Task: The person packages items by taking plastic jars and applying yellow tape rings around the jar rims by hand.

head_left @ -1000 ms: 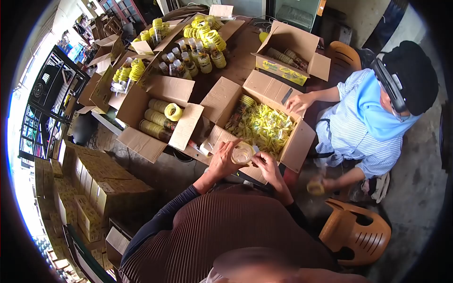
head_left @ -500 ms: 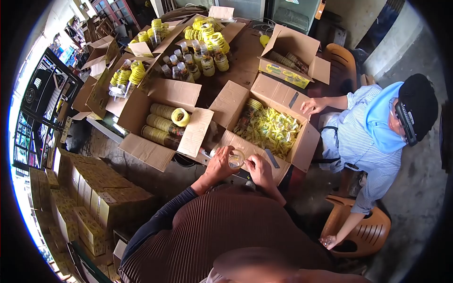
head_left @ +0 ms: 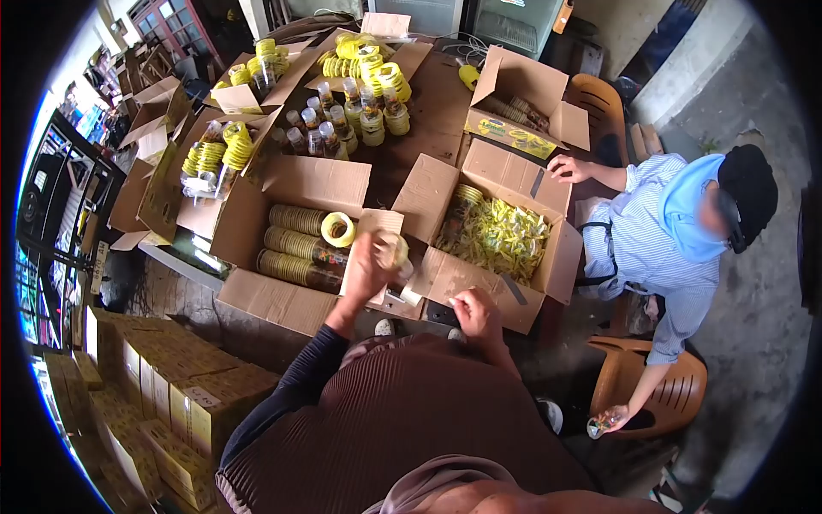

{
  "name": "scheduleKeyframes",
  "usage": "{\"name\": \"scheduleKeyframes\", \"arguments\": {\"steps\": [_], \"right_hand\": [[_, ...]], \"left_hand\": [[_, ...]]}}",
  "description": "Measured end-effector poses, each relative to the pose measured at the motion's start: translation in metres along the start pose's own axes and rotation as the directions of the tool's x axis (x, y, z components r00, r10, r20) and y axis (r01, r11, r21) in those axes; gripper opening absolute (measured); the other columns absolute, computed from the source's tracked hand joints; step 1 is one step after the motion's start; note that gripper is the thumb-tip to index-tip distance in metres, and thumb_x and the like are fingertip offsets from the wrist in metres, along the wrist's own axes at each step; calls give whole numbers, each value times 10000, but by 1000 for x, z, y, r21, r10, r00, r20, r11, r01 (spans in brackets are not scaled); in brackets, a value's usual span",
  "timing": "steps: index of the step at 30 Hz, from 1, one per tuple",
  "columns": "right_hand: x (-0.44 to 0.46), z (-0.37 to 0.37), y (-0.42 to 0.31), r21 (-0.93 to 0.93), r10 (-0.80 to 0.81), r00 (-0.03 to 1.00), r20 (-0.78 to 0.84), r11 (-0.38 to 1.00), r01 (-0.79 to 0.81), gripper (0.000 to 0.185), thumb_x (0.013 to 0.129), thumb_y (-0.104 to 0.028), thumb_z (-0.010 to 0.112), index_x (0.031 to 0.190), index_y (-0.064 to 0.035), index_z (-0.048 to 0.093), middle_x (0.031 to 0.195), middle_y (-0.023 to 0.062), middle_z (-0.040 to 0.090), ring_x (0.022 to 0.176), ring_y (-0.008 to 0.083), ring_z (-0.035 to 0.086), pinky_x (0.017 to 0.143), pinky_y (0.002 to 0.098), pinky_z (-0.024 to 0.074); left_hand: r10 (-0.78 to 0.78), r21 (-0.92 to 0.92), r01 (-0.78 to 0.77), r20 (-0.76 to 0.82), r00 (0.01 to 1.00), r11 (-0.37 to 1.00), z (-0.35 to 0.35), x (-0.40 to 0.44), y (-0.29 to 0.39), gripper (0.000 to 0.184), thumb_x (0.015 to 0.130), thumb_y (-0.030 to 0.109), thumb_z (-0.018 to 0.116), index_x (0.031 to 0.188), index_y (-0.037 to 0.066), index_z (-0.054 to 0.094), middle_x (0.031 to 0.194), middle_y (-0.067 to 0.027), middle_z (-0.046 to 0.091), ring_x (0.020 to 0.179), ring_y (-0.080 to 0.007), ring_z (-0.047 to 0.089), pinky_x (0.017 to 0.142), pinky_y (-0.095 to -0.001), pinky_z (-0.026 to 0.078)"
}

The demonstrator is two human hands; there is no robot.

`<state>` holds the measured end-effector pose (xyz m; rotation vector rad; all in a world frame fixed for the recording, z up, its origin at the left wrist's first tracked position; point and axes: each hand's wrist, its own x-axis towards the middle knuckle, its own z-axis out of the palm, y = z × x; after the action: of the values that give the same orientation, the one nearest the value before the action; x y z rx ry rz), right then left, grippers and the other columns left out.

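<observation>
My left hand point(head_left: 366, 272) is raised over the right flap of the left carton point(head_left: 278, 300), its fingers closed around a pale, see-through round thing point(head_left: 394, 252). Motion blur hides whether that is a tape roll or a cup. My right hand point(head_left: 478, 315) is closed at the front flap of the right carton point(head_left: 479, 283), thumb and fingers pinched; what they hold, if anything, cannot be made out. Inside the left carton lie rows of stacked cups point(head_left: 295, 242) with a yellow ring-shaped stack point(head_left: 338, 230) at their end. Small yellow packets point(head_left: 501, 236) fill the right carton.
A co-worker point(head_left: 668, 214) at the right rests one hand near the right carton and holds a clear cup point(head_left: 599, 424) low by an orange chair point(head_left: 659, 390). Clear-topped containers point(head_left: 321, 128) crowd the table. Closed cartons point(head_left: 171, 377) are piled at lower left.
My left hand has moved up and left with the round thing, away from my right hand. My right hand has shifted slightly. The co-worker's lower hand shows the clear cup more fully.
</observation>
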<state>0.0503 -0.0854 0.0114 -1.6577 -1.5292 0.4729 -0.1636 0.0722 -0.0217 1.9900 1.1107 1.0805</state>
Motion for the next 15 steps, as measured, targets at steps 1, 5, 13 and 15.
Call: {"name": "scheduleKeyframes", "arguments": {"steps": [1,5,13,15], "right_hand": [[-1,0,1,-17,42,999,-28,999,-43,77,856,-116,650,851,-51,609,796,123,598,748,320,599,653,410,478],[-1,8,2,12,154,984,-87,988,-154,108,874,-144,652,847,-49,609,775,114,576,697,279,599,615,376,469],[-2,50,-15,-68,111,993,-37,991,-113,95,864,-126,639,837,-43,601,791,125,569,712,329,582,624,404,465],[-3,61,-15,-63,136,990,-40,988,-138,90,860,-126,634,838,-45,601,804,125,573,730,335,584,638,412,467]], "left_hand": [[-83,-53,81,-35,996,995,-25,14,14,743,651,100,833,1294,33,467,997,-124,601,876,-262,595,802,-378,503],[-61,59,75,-212,975,995,-90,43,-14,604,727,120,787,1248,17,499,1105,-173,547,1022,-306,571,857,-397,508],[75,364,-15,-151,986,931,-97,35,-80,649,694,144,783,1253,31,472,1098,-179,533,1041,-380,517,921,-470,427],[84,412,-51,-62,995,910,-91,32,-90,684,700,118,791,1289,32,454,1142,-167,538,1050,-356,537,932,-444,446]]}}
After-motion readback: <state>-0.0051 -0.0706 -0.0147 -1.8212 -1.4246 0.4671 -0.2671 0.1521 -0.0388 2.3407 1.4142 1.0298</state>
